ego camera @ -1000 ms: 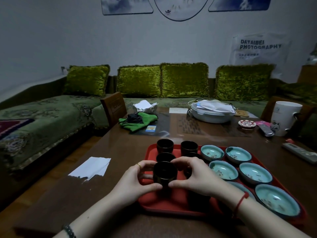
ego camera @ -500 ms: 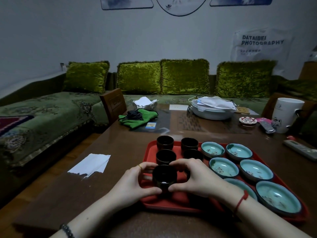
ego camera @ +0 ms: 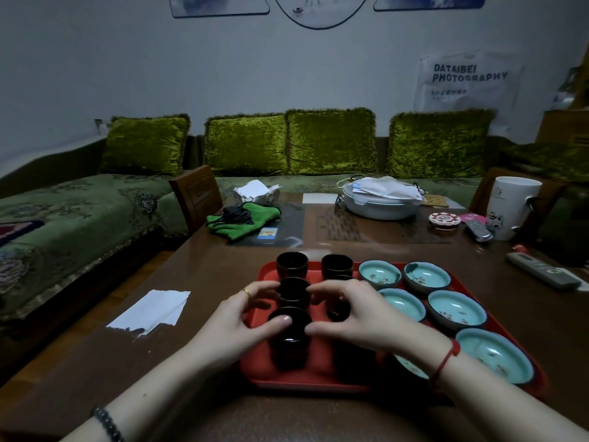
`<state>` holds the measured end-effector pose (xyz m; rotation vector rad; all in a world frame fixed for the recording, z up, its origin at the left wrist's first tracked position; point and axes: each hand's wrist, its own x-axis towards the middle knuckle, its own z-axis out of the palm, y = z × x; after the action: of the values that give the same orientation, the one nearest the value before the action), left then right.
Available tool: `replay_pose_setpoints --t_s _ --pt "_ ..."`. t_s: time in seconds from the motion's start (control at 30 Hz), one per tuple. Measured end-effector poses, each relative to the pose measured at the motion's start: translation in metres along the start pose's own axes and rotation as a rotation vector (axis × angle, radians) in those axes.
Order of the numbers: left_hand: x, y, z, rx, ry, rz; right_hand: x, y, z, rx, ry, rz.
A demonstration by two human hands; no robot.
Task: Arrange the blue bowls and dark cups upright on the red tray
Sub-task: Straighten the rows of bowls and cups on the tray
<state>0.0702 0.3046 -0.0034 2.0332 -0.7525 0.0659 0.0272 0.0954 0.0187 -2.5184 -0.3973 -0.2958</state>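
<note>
Looking down from my head, the red tray (ego camera: 258,373) sits on the brown surface (ego camera: 204,269) right in front of me, with dark cups on its left half and blue bowls on its right. My left hand (ego camera: 237,317) curls in from the left and my right hand (ego camera: 357,311) from the right — both hover over the cup column with fingers loosely bent and spread. The nearest dark cup (ego camera: 288,341) stands upright near the tray's front edge; my left thumb lies across its rim, while my right thumb points at it from just beside, and I cannot tell whether it touches. Between my fingertips, a second cup (ego camera: 294,290) stands upright just behind the first, and I cannot tell if either hand truly grips it. Two more cups stand at the tray's far edge — the back left cup (ego camera: 292,264) and the back right cup (ego camera: 337,265) — and another dark one (ego camera: 338,311) is half hidden under my right fingers. The bowls all sit mouth up: a far bowl (ego camera: 380,274), its neighbour (ego camera: 427,276), a middle bowl (ego camera: 456,309) and the near large bowl (ego camera: 495,355), with others partly covered by my right wrist. Off the tray, a white paper (ego camera: 153,309) lies to the left on the surface and a white mug (ego camera: 511,207) stands far right.
</note>
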Motion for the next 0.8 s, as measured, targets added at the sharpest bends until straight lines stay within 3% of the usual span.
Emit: replay_pose_setpoints --t_s 0.33,0.6,0.8 --pt "0.071 0.048 0.033 0.117 -0.062 0.106 -0.016 0.05 -0.085 0.131 0.281 0.102" --pt "0.124 0.067 0.091 0.333 -0.184 0.123 -0.043 0.131 -0.115 0.034 0.269 0.312" --pt "0.152 0.06 0.126 0.743 -0.278 0.163 -0.043 0.168 -0.108 0.021 0.193 0.387"
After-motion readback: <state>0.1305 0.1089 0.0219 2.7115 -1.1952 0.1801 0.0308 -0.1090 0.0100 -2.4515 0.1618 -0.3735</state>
